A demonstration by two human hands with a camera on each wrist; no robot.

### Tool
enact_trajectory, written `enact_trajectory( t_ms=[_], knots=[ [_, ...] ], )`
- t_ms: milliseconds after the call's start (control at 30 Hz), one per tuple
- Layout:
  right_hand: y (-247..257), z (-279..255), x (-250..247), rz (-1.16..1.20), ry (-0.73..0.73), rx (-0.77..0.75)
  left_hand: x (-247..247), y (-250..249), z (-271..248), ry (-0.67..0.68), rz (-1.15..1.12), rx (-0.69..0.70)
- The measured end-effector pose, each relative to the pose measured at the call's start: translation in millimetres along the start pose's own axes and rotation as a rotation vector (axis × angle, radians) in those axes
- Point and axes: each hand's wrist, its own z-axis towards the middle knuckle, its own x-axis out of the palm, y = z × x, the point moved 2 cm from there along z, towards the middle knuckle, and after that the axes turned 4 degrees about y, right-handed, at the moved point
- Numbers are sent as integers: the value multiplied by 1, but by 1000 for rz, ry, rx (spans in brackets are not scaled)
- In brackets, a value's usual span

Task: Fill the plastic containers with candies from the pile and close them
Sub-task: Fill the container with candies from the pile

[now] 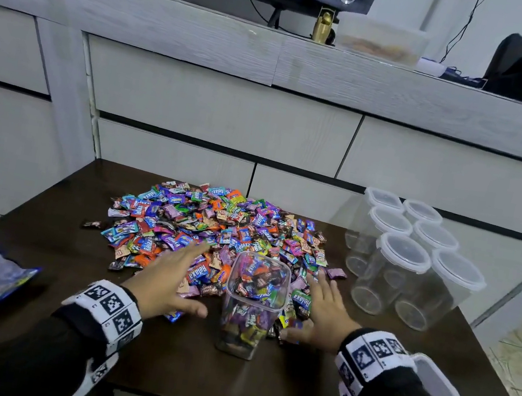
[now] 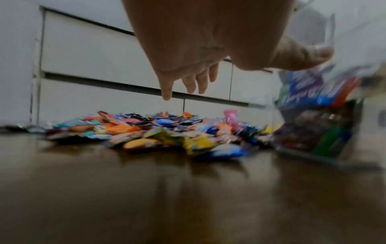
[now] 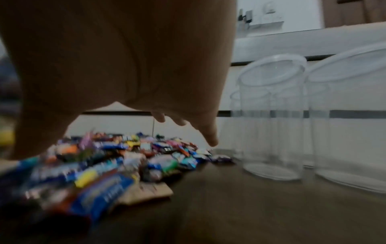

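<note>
Both hands [image 1: 166, 280] [image 1: 325, 312] hover, fingers spread, flanking the candy-filled container [image 1: 252, 303].

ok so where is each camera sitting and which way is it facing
head: on the person's head, looking forward and down at the candy pile, the open container and both hands, left hand, right hand, with sleeves.
left wrist: low over the table, facing the pile; palm and fingers show.
right wrist: low, facing the empty containers; palm shows.
All share the pile.
</note>
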Motion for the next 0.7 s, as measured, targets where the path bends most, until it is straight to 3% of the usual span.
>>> enact_trajectory(
  t_ms=[133, 267, 467, 700],
  knots=[
    [-11, 15, 13, -19, 67, 67, 6, 30, 12, 105, 334, -202],
    [-10, 34, 19, -10, 82, 77, 11, 47, 20, 170, 353, -409],
    [6, 55, 28, 4, 38, 110, 26, 40, 36, 157, 341, -443],
    [39, 58, 16, 89, 22, 38, 38, 17, 55, 85, 427, -387]
  ],
)
